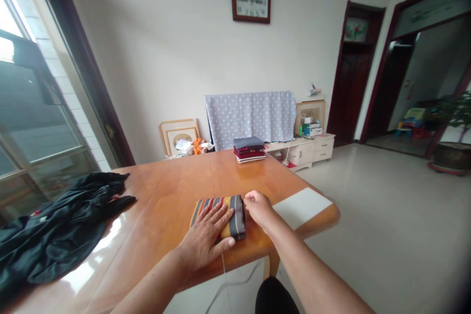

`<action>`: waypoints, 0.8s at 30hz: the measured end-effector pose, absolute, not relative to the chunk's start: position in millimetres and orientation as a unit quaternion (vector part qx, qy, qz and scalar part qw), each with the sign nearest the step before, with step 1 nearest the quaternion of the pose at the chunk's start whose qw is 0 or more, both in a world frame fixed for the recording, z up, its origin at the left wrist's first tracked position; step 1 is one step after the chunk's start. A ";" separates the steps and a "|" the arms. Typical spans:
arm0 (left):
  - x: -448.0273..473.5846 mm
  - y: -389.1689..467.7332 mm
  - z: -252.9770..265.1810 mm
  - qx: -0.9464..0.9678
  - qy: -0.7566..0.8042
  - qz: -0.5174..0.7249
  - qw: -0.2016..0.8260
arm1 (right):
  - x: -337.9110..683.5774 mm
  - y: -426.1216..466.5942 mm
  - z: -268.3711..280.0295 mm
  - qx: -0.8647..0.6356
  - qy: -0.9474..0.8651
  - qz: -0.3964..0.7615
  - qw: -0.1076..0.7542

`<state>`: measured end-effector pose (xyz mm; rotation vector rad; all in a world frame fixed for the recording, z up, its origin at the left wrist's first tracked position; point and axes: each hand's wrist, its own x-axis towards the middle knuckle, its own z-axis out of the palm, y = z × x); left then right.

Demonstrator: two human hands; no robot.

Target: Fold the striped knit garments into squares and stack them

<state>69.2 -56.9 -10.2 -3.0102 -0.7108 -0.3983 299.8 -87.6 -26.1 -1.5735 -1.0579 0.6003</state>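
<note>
A folded striped garment (235, 216) in grey, yellow and red lies near the front edge of the wooden table (176, 181). My left hand (208, 233) rests flat on top of it with the fingers outstretched. Just at the garment's right edge is my right hand (256, 206), its fingers curled closed. Whether a bit of the fabric is pinched in them is hidden. A white sheet (303, 207) lies on the table to the right of that hand.
Folded clothes (249, 149) are stacked at the table's far edge. A crumpled black garment (73, 225) covers the left side. Behind the table stand a low white cabinet (324, 147) and something draped with a dotted cloth (253, 115). A cord (235, 283) hangs below the front edge.
</note>
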 end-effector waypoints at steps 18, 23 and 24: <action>58.1 -20.0 -6.9 -0.887 -0.431 -0.132 -0.103 | 251.0 -59.9 -11.1 -0.679 -0.676 0.145 0.247; 61.8 -25.7 -16.1 -0.899 -0.419 -0.095 -0.082 | 251.9 -63.2 -31.6 -0.721 -0.659 0.165 0.137; 61.2 -26.7 -18.3 -0.900 -0.418 -0.094 -0.080 | 252.7 -64.6 -34.1 -0.722 -0.659 0.164 0.133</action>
